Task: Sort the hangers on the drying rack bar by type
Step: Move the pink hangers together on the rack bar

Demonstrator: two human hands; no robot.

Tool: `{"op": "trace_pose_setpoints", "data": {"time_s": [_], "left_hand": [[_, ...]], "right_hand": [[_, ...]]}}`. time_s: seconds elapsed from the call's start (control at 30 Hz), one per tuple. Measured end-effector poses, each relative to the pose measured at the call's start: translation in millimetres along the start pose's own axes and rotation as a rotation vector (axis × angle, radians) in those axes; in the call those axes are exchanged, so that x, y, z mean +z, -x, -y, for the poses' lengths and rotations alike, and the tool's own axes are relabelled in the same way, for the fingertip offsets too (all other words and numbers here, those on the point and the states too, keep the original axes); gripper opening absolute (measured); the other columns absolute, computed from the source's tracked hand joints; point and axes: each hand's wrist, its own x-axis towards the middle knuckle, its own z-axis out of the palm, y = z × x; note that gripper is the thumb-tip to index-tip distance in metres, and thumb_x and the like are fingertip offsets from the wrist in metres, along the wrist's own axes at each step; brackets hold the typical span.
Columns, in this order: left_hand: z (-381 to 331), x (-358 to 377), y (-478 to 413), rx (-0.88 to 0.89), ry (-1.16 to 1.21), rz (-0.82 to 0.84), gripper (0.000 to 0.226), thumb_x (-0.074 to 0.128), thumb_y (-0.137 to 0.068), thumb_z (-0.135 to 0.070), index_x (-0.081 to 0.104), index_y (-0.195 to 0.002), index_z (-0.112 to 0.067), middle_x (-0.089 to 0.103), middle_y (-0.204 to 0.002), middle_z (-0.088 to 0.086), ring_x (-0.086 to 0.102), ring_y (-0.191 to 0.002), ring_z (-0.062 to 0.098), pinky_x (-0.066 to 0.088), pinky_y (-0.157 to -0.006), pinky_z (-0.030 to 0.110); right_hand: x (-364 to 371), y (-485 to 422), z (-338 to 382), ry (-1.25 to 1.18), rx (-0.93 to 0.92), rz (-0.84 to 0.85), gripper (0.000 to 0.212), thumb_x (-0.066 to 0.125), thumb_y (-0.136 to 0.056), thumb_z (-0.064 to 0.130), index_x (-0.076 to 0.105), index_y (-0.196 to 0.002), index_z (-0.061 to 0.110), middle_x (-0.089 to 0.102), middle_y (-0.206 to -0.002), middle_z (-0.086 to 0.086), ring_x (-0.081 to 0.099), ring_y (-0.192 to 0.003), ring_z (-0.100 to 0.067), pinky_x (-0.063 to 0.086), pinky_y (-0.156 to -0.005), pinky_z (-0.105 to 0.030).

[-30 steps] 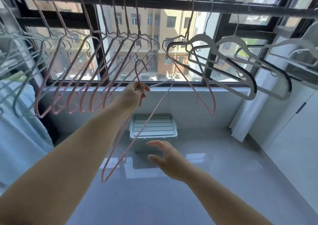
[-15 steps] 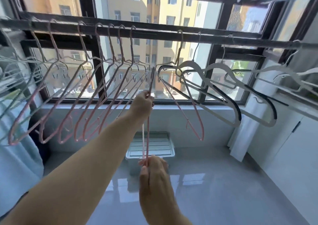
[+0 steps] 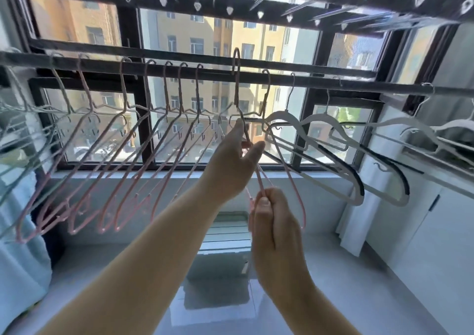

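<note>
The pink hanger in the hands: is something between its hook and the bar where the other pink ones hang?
Nothing visible blocks it. The held hanger has its hook raised above the bar, over an open stretch between the pink group and one more pink hanger. The left hand grips its neck, the right hand its lower end.

**An enclosed laundry balcony in a flat**

A drying rack bar (image 3: 320,84) runs across a black-framed window (image 3: 143,119), crowded with pink wire hangers (image 3: 123,175) and white hangers (image 3: 341,152). Yellow apartment blocks (image 3: 205,44) stand outside. Below lie a glossy tiled floor (image 3: 359,296) and white cabinet doors (image 3: 441,232).
</note>
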Motion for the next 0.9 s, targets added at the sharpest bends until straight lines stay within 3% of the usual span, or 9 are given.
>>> {"op": "trace_pose_setpoints", "data": {"time_s": [0.17, 0.33, 0.47, 0.57, 0.67, 0.77, 0.83, 0.9], "left_hand": [[2.0, -3.6, 7.0, -0.016, 0.036, 0.066, 0.036, 0.041, -0.093, -0.031, 0.042, -0.126, -0.016, 0.053, -0.118, -0.001, 0.047, -0.102, 0.008, 0.037, -0.085, 0.026], [6.0, -10.8, 7.0, -0.106, 0.200, 0.091, 0.030, 0.045, -0.092, -0.025, 0.049, -0.119, -0.012, 0.061, -0.115, 0.003, 0.057, -0.103, 0.016, 0.045, -0.090, 0.030], [13.2, -11.3, 6.2, -0.207, 0.337, 0.077, 0.025, 0.045, -0.093, -0.016, 0.051, -0.115, -0.005, 0.067, -0.096, -0.003, 0.061, -0.087, 0.019, 0.049, -0.076, 0.028], [20.7, -7.6, 7.1, -0.261, 0.355, 0.061, 0.028, 0.044, -0.093, -0.016, 0.050, -0.117, -0.005, 0.067, -0.096, -0.003, 0.060, -0.083, 0.023, 0.049, -0.063, 0.024], [25.4, 0.5, 13.9, -0.282, 0.269, 0.055, 0.029, 0.044, -0.093, -0.018, 0.050, -0.119, -0.005, 0.066, -0.103, 0.007, 0.062, -0.094, 0.020, 0.046, -0.072, 0.019], [25.3, 6.7, 19.3, -0.294, 0.113, 0.028, 0.050, 0.047, -0.091, -0.020, 0.029, -0.137, -0.010, 0.053, -0.127, 0.008, 0.049, -0.116, 0.018, 0.042, -0.090, 0.022], [18.0, 10.5, 30.8, -0.253, -0.060, -0.054, 0.068, 0.050, -0.090, -0.020, 0.008, -0.143, -0.016, 0.022, -0.149, 0.001, 0.021, -0.136, 0.014, 0.017, -0.111, 0.023], [3.6, 18.7, 51.0, -0.038, -0.179, -0.213, 0.073, 0.051, -0.088, -0.014, 0.002, -0.143, -0.021, 0.006, -0.151, -0.010, 0.000, -0.136, 0.000, -0.006, -0.106, 0.004]], "right_hand": [[8.5, -18.1, 8.2, 0.062, 0.044, 0.027, 0.022, 0.025, -0.087, 0.033, 0.041, -0.078, 0.022, 0.040, -0.050, 0.007, 0.039, -0.043, -0.008, 0.026, -0.042, -0.020], [19.1, -32.4, 12.8, 0.035, 0.095, 0.042, 0.019, 0.031, -0.096, 0.014, 0.044, -0.082, 0.013, 0.047, -0.054, 0.007, 0.048, -0.048, 0.000, 0.032, -0.042, -0.013], [26.7, -33.3, 7.2, 0.040, 0.117, 0.100, 0.023, 0.028, -0.097, 0.021, 0.048, -0.091, 0.012, 0.053, -0.061, 0.006, 0.049, -0.049, -0.002, 0.034, -0.045, -0.013], [21.0, -28.5, 2.9, 0.158, 0.095, 0.187, 0.027, 0.028, -0.099, 0.027, 0.052, -0.101, 0.016, 0.062, -0.086, 0.003, 0.056, -0.077, -0.009, 0.039, -0.058, -0.015], [-2.8, -29.3, -0.5, 0.376, -0.047, 0.103, 0.037, 0.031, -0.095, 0.040, 0.055, -0.115, 0.020, 0.050, -0.101, 0.013, 0.043, -0.099, -0.005, 0.032, -0.080, -0.018], [-37.3, -47.8, -13.0, 0.488, -0.042, -0.066, 0.029, 0.050, -0.089, 0.027, 0.054, -0.116, 0.016, 0.052, -0.113, 0.003, 0.040, -0.107, -0.007, 0.029, -0.092, -0.018], [-53.9, -62.6, -29.9, 0.522, 0.145, 0.009, 0.038, 0.054, -0.088, 0.021, 0.047, -0.124, 0.014, 0.049, -0.122, -0.002, 0.041, -0.114, -0.012, 0.031, -0.096, -0.022], [-59.3, -70.1, -45.0, 0.477, 0.324, 0.139, 0.041, 0.052, -0.089, 0.022, 0.042, -0.128, 0.015, 0.051, -0.126, -0.005, 0.047, -0.114, -0.018, 0.036, -0.094, -0.028]]}}
